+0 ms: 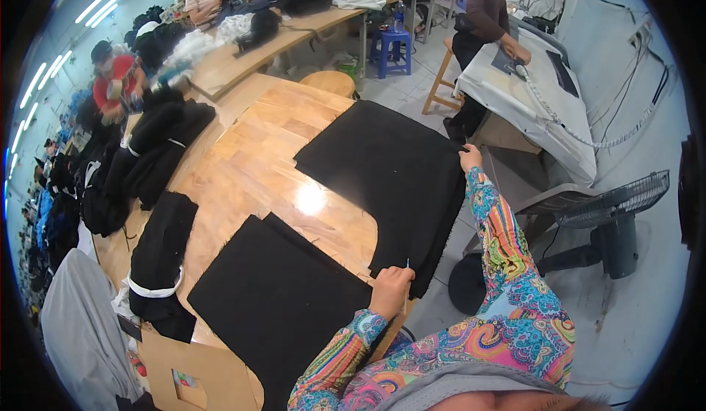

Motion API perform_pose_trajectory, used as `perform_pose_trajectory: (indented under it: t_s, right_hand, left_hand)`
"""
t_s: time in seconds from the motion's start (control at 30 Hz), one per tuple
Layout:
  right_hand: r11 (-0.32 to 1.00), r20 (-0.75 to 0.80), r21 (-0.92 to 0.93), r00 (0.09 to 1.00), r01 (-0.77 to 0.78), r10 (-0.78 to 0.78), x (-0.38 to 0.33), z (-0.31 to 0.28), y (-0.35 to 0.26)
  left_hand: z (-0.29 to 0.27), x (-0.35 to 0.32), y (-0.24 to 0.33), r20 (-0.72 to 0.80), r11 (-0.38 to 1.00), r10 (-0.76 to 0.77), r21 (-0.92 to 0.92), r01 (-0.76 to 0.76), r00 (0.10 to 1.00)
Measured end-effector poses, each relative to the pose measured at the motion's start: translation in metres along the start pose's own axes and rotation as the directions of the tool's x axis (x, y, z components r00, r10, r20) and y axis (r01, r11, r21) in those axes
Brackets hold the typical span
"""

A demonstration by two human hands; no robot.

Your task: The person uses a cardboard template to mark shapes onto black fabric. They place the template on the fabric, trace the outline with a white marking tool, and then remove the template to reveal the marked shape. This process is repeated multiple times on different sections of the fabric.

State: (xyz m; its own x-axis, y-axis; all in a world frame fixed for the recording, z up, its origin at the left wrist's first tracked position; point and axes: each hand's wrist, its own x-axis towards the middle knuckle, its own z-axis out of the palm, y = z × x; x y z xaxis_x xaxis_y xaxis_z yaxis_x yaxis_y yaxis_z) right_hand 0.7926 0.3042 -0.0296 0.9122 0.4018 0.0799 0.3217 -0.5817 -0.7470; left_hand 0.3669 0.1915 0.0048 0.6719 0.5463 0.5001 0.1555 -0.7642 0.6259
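Note:
Two stacks of cut black fabric lie on the wooden table. My right hand (471, 158) is closed, pinching the far right corner of the larger fabric stack (397, 168). My left hand (391, 291) is closed at the near edge of that stack, with a thin pale pen-like stick (407, 263) poking out of the fist. Its fingertips are partly hidden, so whether they also grip cloth is unclear. To the left, a second black fabric stack (276, 293) lies near my left forearm, its layers slightly offset.
Rolled black fabric tied with a white band (156, 291) and more black bundles (158, 142) line the left side of the wooden table (257, 135). Right stands a grey fan (614, 227). Beyond it, a person works at a white-covered ironing table (485, 83). A blue stool (390, 49) stands behind.

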Motion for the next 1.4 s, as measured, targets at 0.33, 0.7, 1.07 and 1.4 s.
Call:
perform_pose_trajectory:
  t_s: [0.33, 0.7, 1.07, 1.4]
  right_hand:
    - [0.985, -0.403, -0.096, 0.9, 0.141, -0.168, -0.017, -0.013, 0.009]
    - [0.309, 0.273, 0.469, 0.196, 0.827, -0.942, -0.353, -0.011, -0.124]
    - [0.039, 0.62, 0.484, -0.311, 0.874, -0.72, -0.541, -0.011, -0.106]
    - [0.033, 0.632, 0.451, -0.293, 0.892, -0.717, -0.548, -0.01, -0.101]
  left_hand:
    - [-0.024, -0.016, 0.025, 0.084, 0.989, -0.079, -0.115, 0.089, 0.993]
    - [-0.198, -0.231, 0.009, -0.772, 0.608, -0.621, -0.361, 0.707, 0.139]
    - [-0.199, -0.337, 0.099, -0.736, 0.155, -0.668, 0.003, 0.988, 0.107]
    - [-0.201, -0.344, 0.104, -0.717, 0.189, -0.698, -0.189, 0.964, -0.003]
